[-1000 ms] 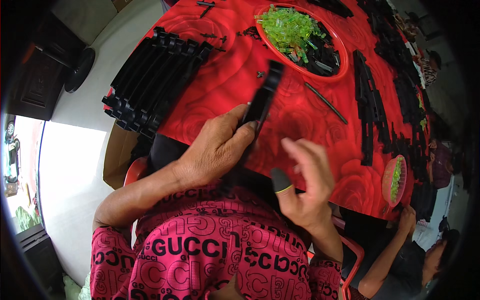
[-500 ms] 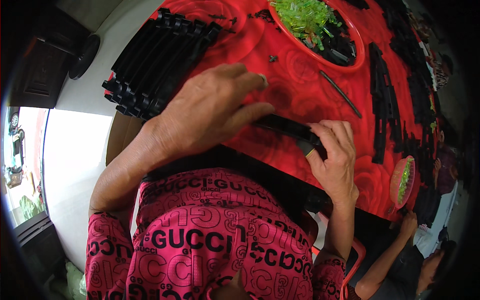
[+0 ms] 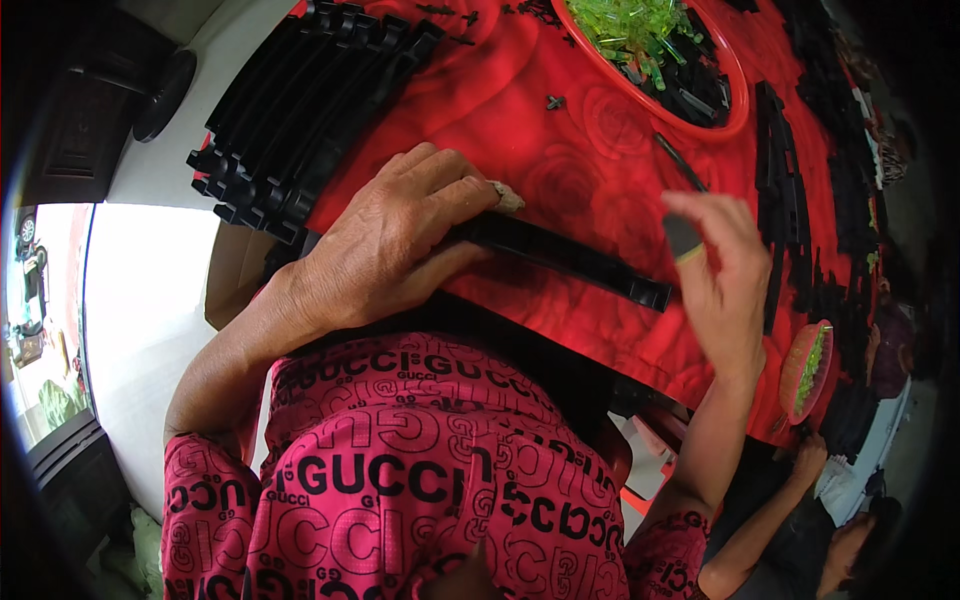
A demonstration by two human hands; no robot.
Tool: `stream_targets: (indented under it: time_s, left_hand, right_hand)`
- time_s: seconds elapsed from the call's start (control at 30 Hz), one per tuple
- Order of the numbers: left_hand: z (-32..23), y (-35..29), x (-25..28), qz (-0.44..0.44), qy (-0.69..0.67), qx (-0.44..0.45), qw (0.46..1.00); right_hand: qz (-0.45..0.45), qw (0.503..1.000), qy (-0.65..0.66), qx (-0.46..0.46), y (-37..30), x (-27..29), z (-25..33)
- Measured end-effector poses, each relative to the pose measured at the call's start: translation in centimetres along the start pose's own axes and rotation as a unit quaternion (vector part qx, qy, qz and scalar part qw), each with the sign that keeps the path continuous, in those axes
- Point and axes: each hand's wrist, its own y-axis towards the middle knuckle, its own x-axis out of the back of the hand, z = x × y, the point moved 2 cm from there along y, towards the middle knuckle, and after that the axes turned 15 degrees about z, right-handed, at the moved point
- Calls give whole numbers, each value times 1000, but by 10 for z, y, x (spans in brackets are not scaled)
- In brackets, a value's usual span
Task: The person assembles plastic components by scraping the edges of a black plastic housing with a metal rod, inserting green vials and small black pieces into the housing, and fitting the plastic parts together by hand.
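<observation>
My left hand (image 3: 400, 235) is closed round the left end of a long black plastic strip (image 3: 580, 262), which slants down to the right above the red table cover. A pale wrap shows on one of its fingertips. Just right of the strip's free end is my right hand (image 3: 728, 285), apart from it and partly blurred by motion. Its thumb wears a dark cover, and the fingers look parted with nothing visible between them. Beyond those fingers lies a thin dark rod (image 3: 680, 160), its lower end hidden behind the hand.
Several black strips (image 3: 310, 110) lie stacked at the far left. A red basin (image 3: 742, 95) holds green translucent pieces and black parts; a smaller pink basket (image 3: 793, 375) sits at the right. Long black pieces (image 3: 775, 190) line the right side. A co-worker's arm (image 3: 765, 520) shows lower right.
My right hand has let go of the strip and moved right, towards the rod. My left hand now grips the strip's left end, with its fingers lowered round it.
</observation>
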Motion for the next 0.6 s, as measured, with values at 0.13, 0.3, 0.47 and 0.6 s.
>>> stream_targets:
  time_s: [0.13, 0.3, 0.47, 0.6]
  left_hand:
    - [5, 0, -7, -35, -20, -35, 999]
    - [5, 0, -10, -45, -32, -24, 998]
    - [9, 3, -12, -45, -21, -28, 998]
    - [9, 4, -12, -28, -26, 7, 999]
  right_hand:
    - [-46, 996, 5, -75, 51, 8, -49]
    - [-30, 981, -72, -177, 106, 10, -75]
    - [4, 971, -102, -218, 128, 12, -71]
    - [2, 971, -107, -213, 129, 12, -74]
